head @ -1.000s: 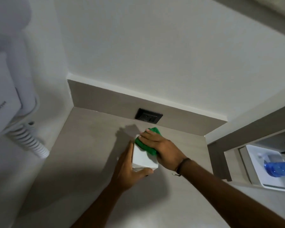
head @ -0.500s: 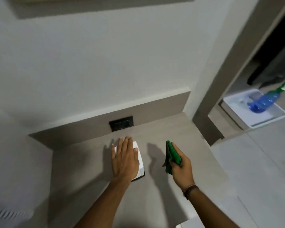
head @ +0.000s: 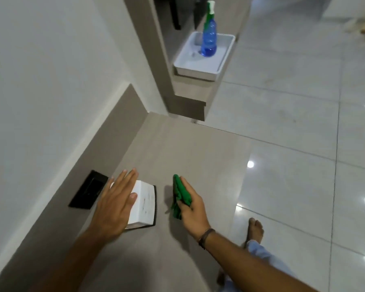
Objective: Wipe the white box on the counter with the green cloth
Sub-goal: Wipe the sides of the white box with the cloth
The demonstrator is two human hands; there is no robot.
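There is only one view, from a camera on the person's head. It looks forward and steeply down, close over the surface (head: 177, 144), with the tiled floor (head: 293, 123) at right.

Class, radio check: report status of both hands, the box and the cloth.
Left hand flat on white box. Right hand gripping green cloth, off the box. Box on counter, nothing between cloth and box.

White wall (head: 40, 70) on the left, glossy tiled floor (head: 293, 102) catching ceiling lights — black wall socket (head: 88, 190) above the grey tabletop (head: 177, 144).
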